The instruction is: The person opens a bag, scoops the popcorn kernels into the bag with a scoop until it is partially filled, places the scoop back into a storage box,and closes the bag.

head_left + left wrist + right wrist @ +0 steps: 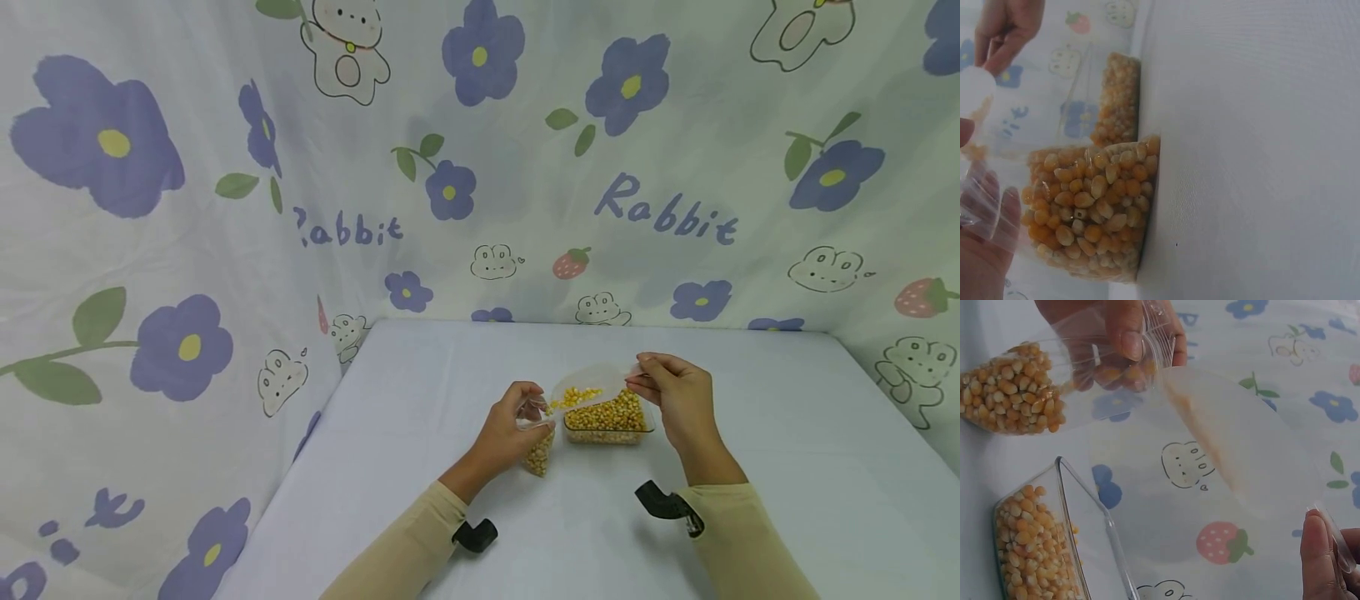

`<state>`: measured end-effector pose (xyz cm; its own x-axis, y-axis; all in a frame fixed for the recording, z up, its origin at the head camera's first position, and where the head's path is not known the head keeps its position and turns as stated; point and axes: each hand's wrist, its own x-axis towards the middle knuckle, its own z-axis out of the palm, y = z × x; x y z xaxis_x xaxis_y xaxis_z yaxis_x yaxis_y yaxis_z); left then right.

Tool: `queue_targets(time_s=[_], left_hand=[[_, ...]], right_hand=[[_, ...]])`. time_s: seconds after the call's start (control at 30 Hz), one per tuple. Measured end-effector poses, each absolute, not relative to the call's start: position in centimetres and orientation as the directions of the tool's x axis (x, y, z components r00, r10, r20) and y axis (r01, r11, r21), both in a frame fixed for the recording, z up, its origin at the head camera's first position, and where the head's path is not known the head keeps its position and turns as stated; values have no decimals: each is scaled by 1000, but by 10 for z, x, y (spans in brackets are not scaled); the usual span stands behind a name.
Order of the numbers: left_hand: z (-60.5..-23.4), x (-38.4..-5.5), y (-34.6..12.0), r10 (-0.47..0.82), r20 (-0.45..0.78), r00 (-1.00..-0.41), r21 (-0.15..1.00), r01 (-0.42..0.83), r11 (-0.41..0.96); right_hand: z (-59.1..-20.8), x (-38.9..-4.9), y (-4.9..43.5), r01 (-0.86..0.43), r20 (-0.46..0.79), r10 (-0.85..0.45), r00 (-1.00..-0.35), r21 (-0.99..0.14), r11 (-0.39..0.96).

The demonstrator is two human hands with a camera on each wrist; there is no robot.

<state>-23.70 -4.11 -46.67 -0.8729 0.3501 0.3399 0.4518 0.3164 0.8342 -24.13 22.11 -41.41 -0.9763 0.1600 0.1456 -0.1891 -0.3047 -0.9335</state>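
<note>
My left hand (498,433) grips the mouth of a clear plastic zip bag (1091,212), whose lower part is filled with corn kernels and stands on the table. In my right hand (684,404), thumb and fingers pinch the handle of a translucent white scoop (1266,450). Yellow kernels (579,397) lie in the scoop, and its tip meets the bag's opening in the right wrist view. Below the scoop stands a clear glass container (1094,531) holding many kernels, to the right of the bag in the head view.
A white cloth covers the table (420,375). Behind it and along the left hangs a curtain (525,167) printed with flowers and rabbits. Black wrist mounts (476,536) stick out from both sleeves near the tabletop.
</note>
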Motion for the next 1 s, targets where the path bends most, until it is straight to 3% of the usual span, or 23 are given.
queue_targets(time_s=[1.0], left_hand=[[-466, -236, -40, 355, 328, -875, 847, 439, 300]], right_hand=[[-408, -236, 218, -248, 217, 179, -960, -953, -173]])
